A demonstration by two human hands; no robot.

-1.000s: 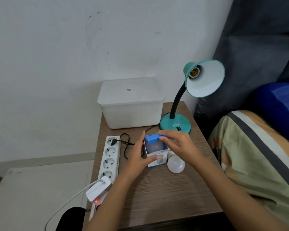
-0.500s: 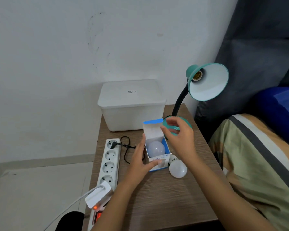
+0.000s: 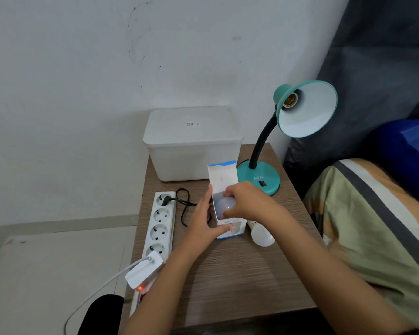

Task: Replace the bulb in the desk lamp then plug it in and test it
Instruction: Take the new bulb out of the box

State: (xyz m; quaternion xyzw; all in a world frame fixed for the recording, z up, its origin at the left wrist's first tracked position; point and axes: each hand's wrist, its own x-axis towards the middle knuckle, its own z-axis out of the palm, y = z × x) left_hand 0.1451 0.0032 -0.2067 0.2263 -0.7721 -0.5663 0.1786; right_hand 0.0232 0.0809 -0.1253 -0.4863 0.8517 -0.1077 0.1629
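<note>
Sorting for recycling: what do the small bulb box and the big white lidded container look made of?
The blue-and-white bulb box looks like thin printed cardboard: its open flap stands creased and flat, with a matt inside. The large white lidded container seems frosted, semi-translucent plastic with rounded moulded edges and a soft sheen.

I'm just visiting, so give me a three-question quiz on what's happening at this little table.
1. True or false: the lamp has a bulb screwed into its socket.
2. What is the left hand doing? A) steadying the open box B) pressing the lamp switch C) pulling a plug
3. Fill in: a black plug sits in the ____ socket of the power strip.

Key
1. False: the socket is empty; a loose bulb lies on the table.
2. A, while the right hand grips the boxed bulb.
3. Farthest.
</note>
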